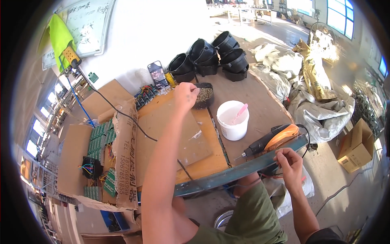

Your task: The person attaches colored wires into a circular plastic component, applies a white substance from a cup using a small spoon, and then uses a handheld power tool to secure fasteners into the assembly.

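- Screws [204, 94] in black dish [211, 86] are pinched by left hand [185, 95]; dish may be tipped.
- Wires [271, 175] are gripped by closed right hand [289, 162]; drill [271, 140] could be dragged off table [243, 167].

A small black tub [204, 96] of pale screws sits upright on the counter, under the left fingertips; thin red wires [271, 175] hang at the counter's front edge, pinched.

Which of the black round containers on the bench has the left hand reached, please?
The low black bowl filled with small pale pieces, just left of the white bucket. The left hand touches its rim; the other black pots stand stacked and empty-looking farther back.
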`<state>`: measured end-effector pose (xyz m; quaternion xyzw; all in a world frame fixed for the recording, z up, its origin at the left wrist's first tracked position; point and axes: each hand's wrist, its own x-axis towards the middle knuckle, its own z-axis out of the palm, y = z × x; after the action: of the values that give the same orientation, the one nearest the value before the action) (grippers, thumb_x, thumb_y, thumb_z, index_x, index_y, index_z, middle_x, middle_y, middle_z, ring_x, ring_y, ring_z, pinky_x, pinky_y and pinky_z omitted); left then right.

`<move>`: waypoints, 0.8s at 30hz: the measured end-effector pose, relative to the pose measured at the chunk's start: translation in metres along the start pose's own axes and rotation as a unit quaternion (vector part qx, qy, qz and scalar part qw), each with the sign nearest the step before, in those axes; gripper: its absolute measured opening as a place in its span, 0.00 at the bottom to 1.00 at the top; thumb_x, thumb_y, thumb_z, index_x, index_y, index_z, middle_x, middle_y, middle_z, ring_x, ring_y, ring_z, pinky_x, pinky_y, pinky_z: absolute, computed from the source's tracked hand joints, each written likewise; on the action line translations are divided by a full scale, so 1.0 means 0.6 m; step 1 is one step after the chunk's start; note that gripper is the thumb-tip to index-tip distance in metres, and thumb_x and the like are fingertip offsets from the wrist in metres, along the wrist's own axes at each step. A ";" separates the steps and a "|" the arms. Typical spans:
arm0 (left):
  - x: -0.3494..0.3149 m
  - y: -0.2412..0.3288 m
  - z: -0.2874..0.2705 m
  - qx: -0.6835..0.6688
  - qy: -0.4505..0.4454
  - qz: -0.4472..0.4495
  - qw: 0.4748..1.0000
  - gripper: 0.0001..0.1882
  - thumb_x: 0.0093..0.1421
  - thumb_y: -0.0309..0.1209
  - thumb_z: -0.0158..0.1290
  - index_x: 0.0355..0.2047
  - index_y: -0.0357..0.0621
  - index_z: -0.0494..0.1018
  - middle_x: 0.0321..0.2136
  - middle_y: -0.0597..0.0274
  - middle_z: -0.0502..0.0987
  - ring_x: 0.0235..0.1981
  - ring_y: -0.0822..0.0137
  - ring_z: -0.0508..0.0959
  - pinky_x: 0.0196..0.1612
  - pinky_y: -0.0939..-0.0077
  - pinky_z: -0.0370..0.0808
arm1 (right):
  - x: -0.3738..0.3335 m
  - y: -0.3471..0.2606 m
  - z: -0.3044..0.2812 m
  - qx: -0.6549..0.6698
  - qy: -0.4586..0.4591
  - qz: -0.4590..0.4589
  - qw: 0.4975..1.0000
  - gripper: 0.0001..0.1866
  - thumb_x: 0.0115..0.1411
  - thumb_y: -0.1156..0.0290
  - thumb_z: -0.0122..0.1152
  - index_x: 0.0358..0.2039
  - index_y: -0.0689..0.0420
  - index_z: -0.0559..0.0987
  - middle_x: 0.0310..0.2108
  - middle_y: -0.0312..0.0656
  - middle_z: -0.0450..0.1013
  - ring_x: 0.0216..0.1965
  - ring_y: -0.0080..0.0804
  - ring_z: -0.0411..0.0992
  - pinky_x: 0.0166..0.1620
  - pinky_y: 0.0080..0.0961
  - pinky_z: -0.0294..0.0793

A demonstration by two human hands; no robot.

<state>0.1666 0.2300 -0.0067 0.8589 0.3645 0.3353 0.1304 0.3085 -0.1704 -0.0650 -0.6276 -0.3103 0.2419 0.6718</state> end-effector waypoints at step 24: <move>-0.063 0.096 0.051 0.178 -0.379 0.016 0.908 0.23 0.38 0.31 0.70 0.39 0.46 0.82 0.39 0.55 0.83 0.42 0.55 0.82 0.42 0.63 0.80 | -0.049 0.039 -0.014 0.054 0.014 0.075 0.996 0.07 0.65 0.73 0.57 0.36 0.64 0.79 0.27 0.35 0.76 0.27 0.16 0.69 0.32 0.14 0.67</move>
<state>0.1992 0.1633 -0.0208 0.9361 0.3271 -0.0840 0.0981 0.2958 -0.1947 -0.0918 -0.6153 -0.2390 0.2994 0.6889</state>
